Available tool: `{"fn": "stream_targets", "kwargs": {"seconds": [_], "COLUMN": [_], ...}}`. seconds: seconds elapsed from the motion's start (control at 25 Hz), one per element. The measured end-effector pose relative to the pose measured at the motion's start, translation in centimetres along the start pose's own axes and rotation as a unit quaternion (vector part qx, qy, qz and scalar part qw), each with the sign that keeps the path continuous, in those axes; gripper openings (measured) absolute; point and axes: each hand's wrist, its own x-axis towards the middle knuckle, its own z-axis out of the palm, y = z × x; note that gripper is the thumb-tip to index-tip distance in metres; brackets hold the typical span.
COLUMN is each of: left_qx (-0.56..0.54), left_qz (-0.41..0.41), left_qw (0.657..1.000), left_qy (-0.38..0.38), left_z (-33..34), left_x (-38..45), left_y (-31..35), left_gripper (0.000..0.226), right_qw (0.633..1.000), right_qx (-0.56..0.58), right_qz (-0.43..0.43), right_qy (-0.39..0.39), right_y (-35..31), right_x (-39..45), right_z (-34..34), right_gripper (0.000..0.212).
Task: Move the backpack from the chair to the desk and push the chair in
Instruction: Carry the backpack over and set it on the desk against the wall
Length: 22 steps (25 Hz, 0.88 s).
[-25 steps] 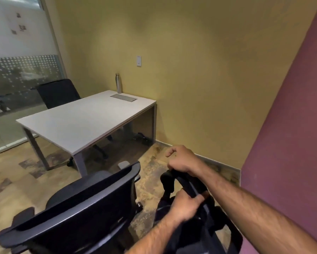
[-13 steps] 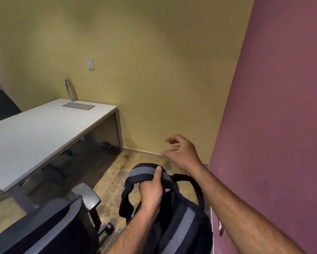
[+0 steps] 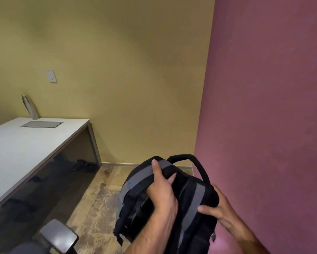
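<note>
A black backpack [image 3: 141, 204] with grey straps hangs in the air at the lower middle, its back panel toward me. My left hand [image 3: 161, 191] grips its upper part, thumb on a grey strap. On the bag's right side my right hand [image 3: 218, 209] clasps it, close to the maroon wall. The white desk [image 3: 16, 149] stretches along the left. Of the black office chair only an armrest [image 3: 58, 237] shows, at the bottom left.
A steel bottle [image 3: 30, 107] and a grey cable hatch [image 3: 41, 124] sit at the desk's far end. The maroon wall [image 3: 273, 125] stands right beside the backpack. Patterned floor [image 3: 102, 195] lies between the desk and the bag; dark cables lie under the desk.
My view has swung right and the chair has slid almost out of frame. My right hand, open in the air half a second ago, now clasps the backpack's right side.
</note>
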Motion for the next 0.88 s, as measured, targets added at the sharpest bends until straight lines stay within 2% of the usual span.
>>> {"fn": "stream_targets", "kwargs": {"seconds": [0.16, 0.32, 0.48, 0.56, 0.64, 0.68, 0.76, 0.84, 0.88], "left_qx": [-0.064, -0.109, -0.212, -0.132, 0.037, 0.127, 0.277, 0.33, 0.305], "left_qz": [-0.004, 0.001, -0.071, -0.128, -0.165, -0.174, -0.196, -0.215, -0.212], "left_qw": [0.997, 0.991, 0.969, 0.974, 0.971, 0.955, 0.889, 0.804, 0.784], "left_qy": [-0.033, -0.076, -0.103, -0.129, -0.169, -0.206, -0.308, -0.445, -0.498], "left_z": [2.0, 2.0, -0.9, -3.5, -6.0, -7.0, -8.5, -9.4, -9.5], "left_x": [-0.1, 2.1, 6.1, 7.3, 8.5, 9.2, 10.5, 12.0, 12.6], "left_y": [1.3, 3.3, 5.8, 5.6, 5.9, 6.6, 8.5, 10.3, 11.0], "left_gripper": [0.044, 0.04, 0.057, 0.067, 0.071, 0.072, 0.077, 0.077, 0.071], "right_qw": [0.998, 0.986, 0.98, 0.981, 0.981, 0.981, 0.98, 0.978, 0.978], "right_qx": [0.023, 0.096, 0.107, 0.1, 0.093, 0.09, 0.083, 0.081, 0.082], "right_qz": [-0.003, -0.007, -0.013, -0.016, -0.023, -0.026, -0.033, -0.041, -0.045], "right_qy": [0.052, 0.137, 0.167, 0.165, 0.166, 0.168, 0.176, 0.185, 0.188], "right_y": [0.0, -0.2, -1.8, -2.4, -2.7, -2.8, -3.4, -4.1, -4.6], "right_x": [1.7, 3.9, 6.7, 7.5, 7.9, 8.0, 8.1, 8.4, 8.5], "right_z": [1.3, 4.6, 8.2, 9.2, 9.5, 9.3, 8.8, 8.2, 8.0], "right_gripper": [0.096, 0.072, 0.059, 0.059, 0.058, 0.058, 0.058, 0.06, 0.06]}}
